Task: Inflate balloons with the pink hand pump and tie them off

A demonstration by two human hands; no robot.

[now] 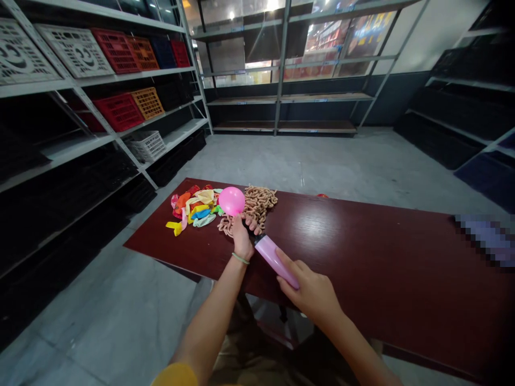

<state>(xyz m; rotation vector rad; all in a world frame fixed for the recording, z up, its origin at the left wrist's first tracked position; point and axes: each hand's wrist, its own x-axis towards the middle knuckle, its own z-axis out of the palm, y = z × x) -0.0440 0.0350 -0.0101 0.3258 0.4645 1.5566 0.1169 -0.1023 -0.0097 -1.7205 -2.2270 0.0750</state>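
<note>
A small inflated pink balloon (232,201) sits at the tip of a pink hand pump (270,254) with a black nozzle end. My left hand (243,236) is closed around the balloon's neck and the black end. My right hand (308,287) is wrapped round the pump's pink body, which slants down to the right. Behind my left hand lies a heap of tan, twisted pieces (259,201) on the dark red table (362,252). To the left is a loose pile of flat balloons (197,206) in yellow, blue, orange, red and pale green.
A blurred purplish item (488,238) lies at the table's right end. Shelves with white, red and orange crates (118,110) stand at the left, and a metal rack (277,99) is across the floor. Dark shelving stands at the right.
</note>
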